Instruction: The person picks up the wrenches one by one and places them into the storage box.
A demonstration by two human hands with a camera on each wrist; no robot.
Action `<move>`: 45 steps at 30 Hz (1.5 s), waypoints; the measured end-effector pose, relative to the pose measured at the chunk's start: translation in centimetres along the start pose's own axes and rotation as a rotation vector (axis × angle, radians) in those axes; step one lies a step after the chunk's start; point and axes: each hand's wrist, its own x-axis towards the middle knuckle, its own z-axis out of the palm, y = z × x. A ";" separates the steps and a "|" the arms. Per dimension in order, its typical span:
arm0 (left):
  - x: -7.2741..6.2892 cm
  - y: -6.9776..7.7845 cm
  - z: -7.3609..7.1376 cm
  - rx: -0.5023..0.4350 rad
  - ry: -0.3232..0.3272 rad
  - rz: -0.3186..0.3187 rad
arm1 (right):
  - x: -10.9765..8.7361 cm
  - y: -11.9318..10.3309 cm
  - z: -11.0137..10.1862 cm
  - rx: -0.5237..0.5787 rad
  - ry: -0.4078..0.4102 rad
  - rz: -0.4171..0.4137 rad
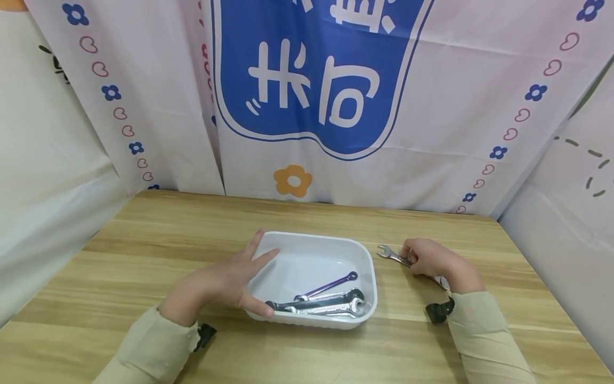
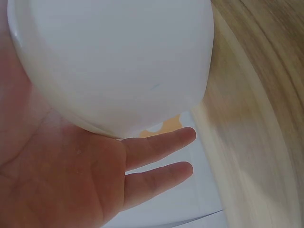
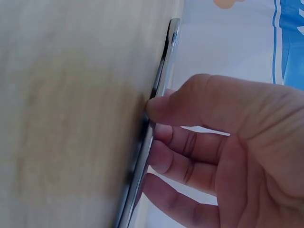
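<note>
My left hand (image 1: 225, 280) rests against the left end of a white plastic tray (image 1: 288, 266), its fingers spread and the thumb along the front side. In the left wrist view the palm lies along the tray's outer wall (image 2: 123, 57), with two fingers stretched out straight. To the right of the tray, my right hand (image 1: 434, 261) pinches a silver wrench (image 1: 394, 256) between thumb and fingers. The right wrist view shows this wrench (image 3: 164, 71) edge-on, close to the tabletop. Inside the tray lie a purple wrench (image 1: 328, 288), a dark wrench (image 1: 316, 304) and silver wrench metal beside them.
The wooden table (image 1: 158, 250) carries the tray near its middle. A white printed cloth (image 1: 431, 160) with a blue panel hangs along the back edge, and more white cloth (image 1: 571, 224) stands at the sides.
</note>
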 end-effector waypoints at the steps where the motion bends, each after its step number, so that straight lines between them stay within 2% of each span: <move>1: 0.0 0.0 0.0 0.001 -0.001 -0.002 | 0.0 -0.1 0.0 -0.007 0.000 0.005; 4: 0.0 0.0 0.0 0.004 -0.001 -0.009 | 0.1 -0.2 0.0 -0.024 -0.005 0.013; 11: -0.1 0.0 0.1 0.001 -0.001 -0.007 | 0.0 -0.3 0.0 -0.073 0.011 -0.032; 20: 0.1 0.1 0.0 0.001 0.007 0.000 | -0.2 -0.5 0.0 -0.116 0.021 -0.017; 30: 0.2 0.0 0.1 0.003 0.005 0.006 | -0.4 -0.5 -0.1 -0.092 -0.026 0.010; 37: 0.2 0.0 0.0 0.013 0.005 0.001 | -0.4 0.0 -0.4 -0.025 -0.016 -0.004; 45: 0.1 0.1 0.0 0.008 0.000 -0.006 | -0.5 0.3 -0.7 0.064 -0.070 0.009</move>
